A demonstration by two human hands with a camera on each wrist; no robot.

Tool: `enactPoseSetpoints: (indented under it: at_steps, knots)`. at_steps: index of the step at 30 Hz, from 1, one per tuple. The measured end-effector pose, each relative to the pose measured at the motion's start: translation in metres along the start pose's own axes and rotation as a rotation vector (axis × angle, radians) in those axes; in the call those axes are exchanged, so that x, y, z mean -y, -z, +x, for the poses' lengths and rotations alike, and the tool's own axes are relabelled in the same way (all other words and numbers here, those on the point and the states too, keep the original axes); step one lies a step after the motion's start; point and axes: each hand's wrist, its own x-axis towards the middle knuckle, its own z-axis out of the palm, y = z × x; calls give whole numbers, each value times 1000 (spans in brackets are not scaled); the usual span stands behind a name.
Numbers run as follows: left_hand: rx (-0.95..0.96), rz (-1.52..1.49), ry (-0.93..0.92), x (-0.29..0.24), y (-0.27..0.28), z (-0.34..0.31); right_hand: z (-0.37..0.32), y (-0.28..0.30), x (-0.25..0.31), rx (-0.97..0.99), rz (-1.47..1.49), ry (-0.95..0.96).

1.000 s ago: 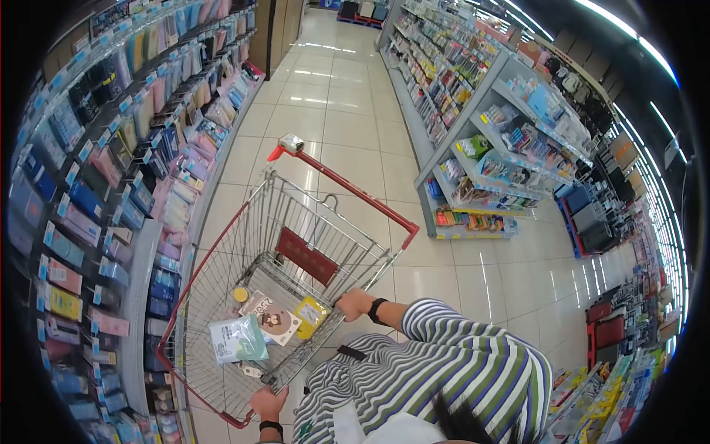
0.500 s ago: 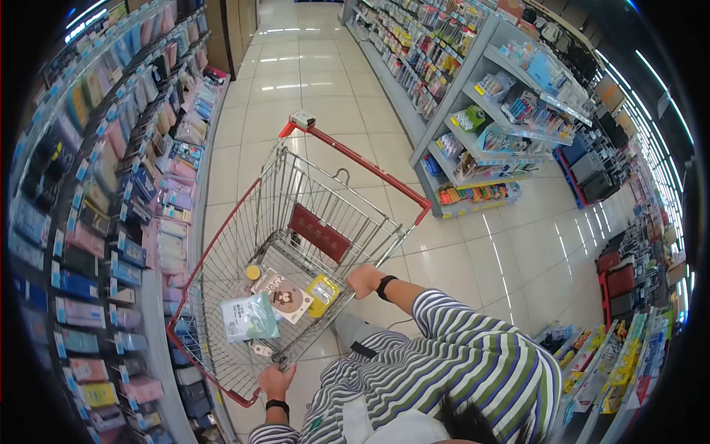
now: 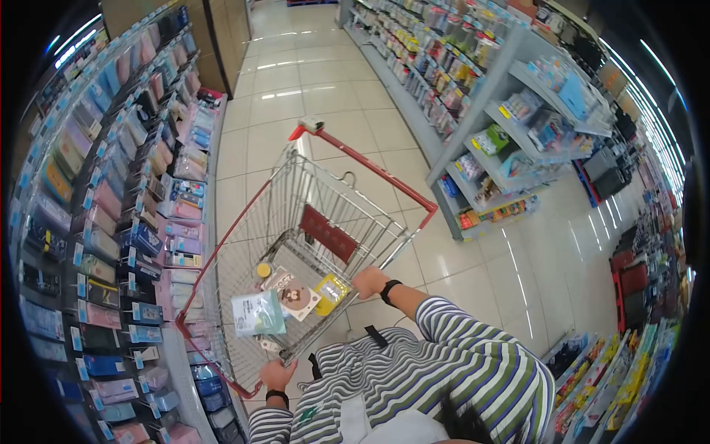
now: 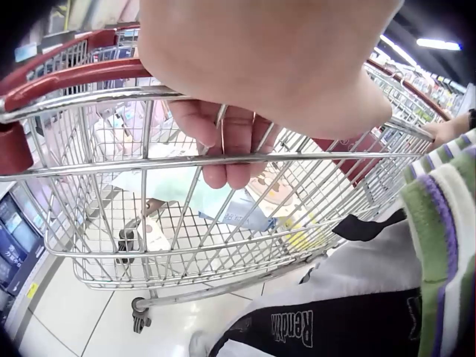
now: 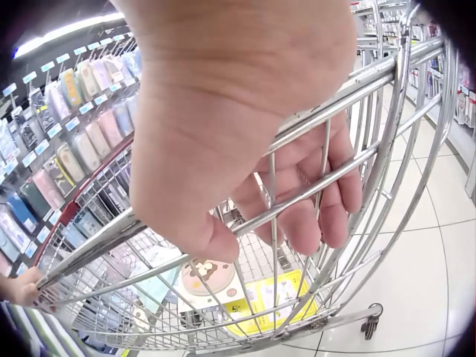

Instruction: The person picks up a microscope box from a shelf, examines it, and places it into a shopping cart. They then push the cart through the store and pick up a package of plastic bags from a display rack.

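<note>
A wire shopping cart (image 3: 222,244) with red trim stands angled before me. My left hand (image 3: 277,375) grips the near end of its top rim; in the left wrist view the left hand's fingers (image 4: 238,134) reach over the rail and between the wires. Farther along the same side, my right hand (image 3: 370,283) holds the rim, its fingers (image 5: 301,227) bent over the bar. In the basket lie a white and pale green packet (image 3: 259,314), a flat pack with a brown bear (image 3: 294,294), a yellow pack (image 3: 331,291) and a yellow-topped round item (image 3: 264,270).
Shelving with hanging pouches and packets (image 3: 111,259) runs close along the cart's left. At right stands a grey shelf end (image 3: 503,155) with stationery packs. Tiled aisle floor (image 3: 310,81) stretches ahead. More racks of packets (image 3: 606,377) are at the lower right.
The cart and both hands have shifted right in the head view, and the left shelving has slid past. Both hands keep their hold on the rim.
</note>
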Motion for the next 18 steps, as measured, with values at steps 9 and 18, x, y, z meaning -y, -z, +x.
enactPoseSetpoints:
  at_steps: [9,18]
  knots:
    - [93,-42,-83,-15,51,131,77,59,-60,68,-18,-79]
    - [101,-60,-256,-31,57,246,134,106,-108,-11,-43,-249]
